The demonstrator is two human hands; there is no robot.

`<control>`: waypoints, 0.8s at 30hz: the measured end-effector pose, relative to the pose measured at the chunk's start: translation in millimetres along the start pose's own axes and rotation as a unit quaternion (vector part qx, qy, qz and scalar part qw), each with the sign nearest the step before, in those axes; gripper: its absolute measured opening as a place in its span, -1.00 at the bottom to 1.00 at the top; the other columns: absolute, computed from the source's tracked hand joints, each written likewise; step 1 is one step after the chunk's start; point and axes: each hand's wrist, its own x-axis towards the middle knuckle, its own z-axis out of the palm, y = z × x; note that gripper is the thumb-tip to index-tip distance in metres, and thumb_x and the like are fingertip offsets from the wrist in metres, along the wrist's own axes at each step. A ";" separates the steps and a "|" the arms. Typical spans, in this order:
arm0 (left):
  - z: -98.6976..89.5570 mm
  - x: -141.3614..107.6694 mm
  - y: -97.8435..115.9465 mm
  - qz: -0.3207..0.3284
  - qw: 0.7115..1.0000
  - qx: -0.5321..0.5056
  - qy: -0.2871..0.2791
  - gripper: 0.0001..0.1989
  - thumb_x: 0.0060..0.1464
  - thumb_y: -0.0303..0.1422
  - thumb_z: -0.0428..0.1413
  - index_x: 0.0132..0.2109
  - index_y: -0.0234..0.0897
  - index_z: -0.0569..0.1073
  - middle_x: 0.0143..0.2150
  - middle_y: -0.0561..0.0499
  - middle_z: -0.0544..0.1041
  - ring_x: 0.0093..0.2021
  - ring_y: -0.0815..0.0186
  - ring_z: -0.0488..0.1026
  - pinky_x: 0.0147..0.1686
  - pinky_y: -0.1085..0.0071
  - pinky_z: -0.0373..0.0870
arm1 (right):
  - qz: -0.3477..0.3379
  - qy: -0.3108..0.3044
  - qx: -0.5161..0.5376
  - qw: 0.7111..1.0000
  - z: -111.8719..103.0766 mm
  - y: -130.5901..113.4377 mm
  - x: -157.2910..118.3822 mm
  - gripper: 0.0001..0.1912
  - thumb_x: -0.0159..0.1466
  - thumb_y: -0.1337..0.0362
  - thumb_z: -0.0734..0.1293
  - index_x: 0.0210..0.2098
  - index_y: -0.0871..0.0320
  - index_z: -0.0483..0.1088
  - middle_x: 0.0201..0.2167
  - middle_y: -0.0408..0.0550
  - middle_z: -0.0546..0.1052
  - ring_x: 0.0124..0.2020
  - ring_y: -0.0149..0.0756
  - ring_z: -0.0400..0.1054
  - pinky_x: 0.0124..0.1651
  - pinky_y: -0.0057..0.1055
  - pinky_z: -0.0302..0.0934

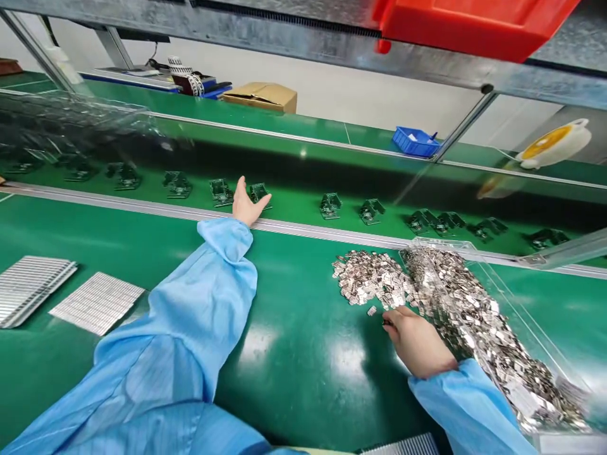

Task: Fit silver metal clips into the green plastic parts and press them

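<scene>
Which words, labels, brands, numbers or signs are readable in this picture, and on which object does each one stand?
There are none that I can read.
Green circuit boards: too small to read any print.
Small metal pieces: too small to tell if marked.
Patterned white strip: dark marks, too blurred to read.
Cardboard box: no readable lettering.

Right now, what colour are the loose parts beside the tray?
The loose parts are silvery; see the head view.
</scene>
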 end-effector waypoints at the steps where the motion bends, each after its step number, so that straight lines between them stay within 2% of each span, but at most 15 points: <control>1: 3.3 5.5 -0.1 -0.004 1.000 -0.003 -0.018 -0.15 -0.02 -0.19 0.26 0.32 -0.39 0.09 0.25 -0.29 0.31 0.27 -0.01 0.25 0.26 0.12 0.17 | 0.004 -0.007 -0.005 1.000 -3.0 -2.3 -0.4 -0.79 0.25 0.48 0.25 -0.35 0.15 0.51 -0.34 0.01 0.54 -0.41 -0.27 0.47 -0.38 -0.43 0.24; 4: 10.3 7.3 4.8 -0.002 0.999 -0.015 -0.030 -0.30 0.02 -0.20 0.23 0.24 -0.39 0.23 0.11 -0.22 0.45 0.14 0.08 0.39 0.19 0.20 0.26 | 0.012 -0.013 -0.025 1.000 -9.1 -9.6 -1.9 -0.80 0.24 0.50 0.25 -0.34 0.19 0.51 -0.32 0.05 0.54 -0.40 -0.25 0.47 -0.37 -0.43 0.24; 7: 6.4 -22.6 14.7 0.007 0.998 -0.068 -0.017 -0.35 0.06 -0.22 0.18 0.24 -0.38 0.21 0.07 -0.19 0.47 0.05 0.19 0.45 0.14 0.27 0.33 | 0.004 -0.004 -0.030 1.000 -9.1 -15.0 -4.2 -0.81 0.23 0.49 0.25 -0.31 0.22 0.51 -0.29 0.09 0.53 -0.33 -0.22 0.47 -0.27 -0.41 0.29; 9: -4.6 -62.5 23.0 0.019 0.991 -0.124 -0.044 -0.37 0.04 -0.21 0.19 0.20 -0.34 0.24 0.01 -0.15 0.50 -0.02 0.22 0.48 0.08 0.28 0.39 | -0.008 0.010 -0.035 0.999 -6.0 -17.2 -6.8 -0.79 0.24 0.50 0.23 -0.29 0.24 0.50 -0.29 0.12 0.52 -0.28 -0.17 0.46 -0.19 -0.37 0.31; 12: -29.7 -136.2 36.8 0.050 0.968 -0.187 -0.163 -0.38 -0.05 -0.18 0.26 0.14 -0.28 0.30 -0.05 -0.09 0.52 -0.05 0.20 0.50 0.05 0.25 0.41 | -0.036 0.039 -0.046 0.998 2.1 -16.7 -10.7 -0.74 0.26 0.51 0.17 -0.28 0.27 0.50 -0.28 0.19 0.51 -0.20 -0.08 0.44 -0.09 -0.25 0.34; 14: -48.8 -178.8 45.3 0.056 0.955 -0.182 -0.227 -0.36 -0.09 -0.16 0.29 0.12 -0.25 0.32 -0.03 -0.09 0.52 -0.06 0.18 0.50 0.07 0.21 0.40 | -0.084 0.078 -0.054 0.992 9.1 -12.6 -11.8 -0.71 0.26 0.52 0.15 -0.25 0.30 0.50 -0.28 0.20 0.50 -0.19 -0.05 0.42 -0.06 -0.20 0.35; 16: -67.1 -208.0 51.3 0.051 0.949 -0.153 -0.271 -0.32 -0.09 -0.13 0.30 0.14 -0.23 0.29 0.01 -0.11 0.50 -0.01 0.15 0.48 0.10 0.17 0.37 | -0.139 0.127 -0.061 0.980 16.8 -6.0 -11.8 -0.70 0.27 0.50 0.14 -0.23 0.30 0.50 -0.29 0.19 0.50 -0.21 -0.07 0.42 -0.06 -0.20 0.37; 18: -82.1 -223.7 54.0 0.059 0.948 -0.116 -0.289 -0.18 -0.14 -0.10 0.33 0.22 -0.21 0.20 0.16 -0.17 0.41 0.15 0.07 0.38 0.20 0.12 0.27 | -0.172 0.173 -0.055 0.968 24.7 1.4 -11.6 -0.70 0.29 0.47 0.13 -0.20 0.29 0.49 -0.28 0.18 0.50 -0.21 -0.09 0.42 -0.06 -0.21 0.38; 21: -94.3 -230.9 53.7 0.083 0.954 -0.053 -0.283 0.12 -0.29 -0.10 0.40 0.34 -0.20 0.01 0.36 -0.26 0.16 0.38 -0.04 0.05 0.33 0.02 0.02 | -0.192 0.233 -0.023 0.953 36.1 10.8 -11.5 -0.69 0.31 0.40 0.12 -0.15 0.25 0.47 -0.26 0.16 0.50 -0.20 -0.10 0.42 -0.05 -0.20 0.38; 22: -95.7 -230.7 53.2 0.082 0.954 -0.043 -0.284 0.15 -0.33 -0.13 0.42 0.35 -0.21 0.00 0.35 -0.27 0.16 0.40 -0.07 -0.02 0.34 -0.02 -0.05 | -0.196 0.249 -0.016 0.948 39.7 13.3 -11.2 -0.69 0.31 0.38 0.11 -0.14 0.23 0.46 -0.26 0.15 0.50 -0.20 -0.10 0.42 -0.05 -0.18 0.38; 24: -95.7 -227.7 52.2 0.074 0.949 -0.058 -0.302 0.07 -0.34 -0.21 0.43 0.31 -0.20 0.12 0.28 -0.25 0.28 0.38 -0.12 0.02 0.34 -0.10 -0.13 | -0.199 0.271 -0.014 0.942 46.3 17.8 -9.5 -0.69 0.31 0.35 0.11 -0.13 0.21 0.45 -0.27 0.14 0.50 -0.23 -0.09 0.43 -0.07 -0.16 0.39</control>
